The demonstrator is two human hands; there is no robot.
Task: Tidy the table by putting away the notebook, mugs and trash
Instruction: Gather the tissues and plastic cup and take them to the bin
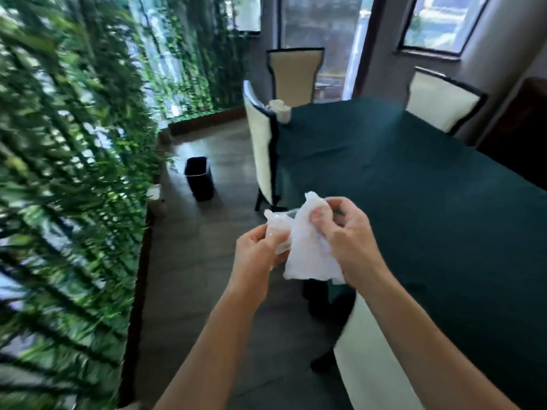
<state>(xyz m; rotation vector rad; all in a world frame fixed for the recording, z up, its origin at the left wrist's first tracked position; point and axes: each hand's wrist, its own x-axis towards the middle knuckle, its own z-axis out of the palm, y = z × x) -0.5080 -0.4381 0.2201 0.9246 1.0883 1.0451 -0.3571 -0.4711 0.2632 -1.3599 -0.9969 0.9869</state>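
Both hands hold white crumpled trash in front of me, over the floor beside the table's left edge. My right hand (346, 235) pinches a white tissue (307, 250) that hangs down from its fingers. My left hand (257, 250) grips a crinkled clear plastic wrapper (276, 229) just left of the tissue. A black waste bin (199, 179) stands open on the floor further ahead, near the plant wall. The table (414, 179) is covered in a dark green cloth. A white object (279, 109) stands at its far left corner, too blurred to identify.
Cream chairs with dark trim stand around the table: one (262, 149) on the left side, one (296, 75) at the far end, one (441, 105) on the far right, one (370, 359) close by me. A green plant wall (68, 173) lines the left.
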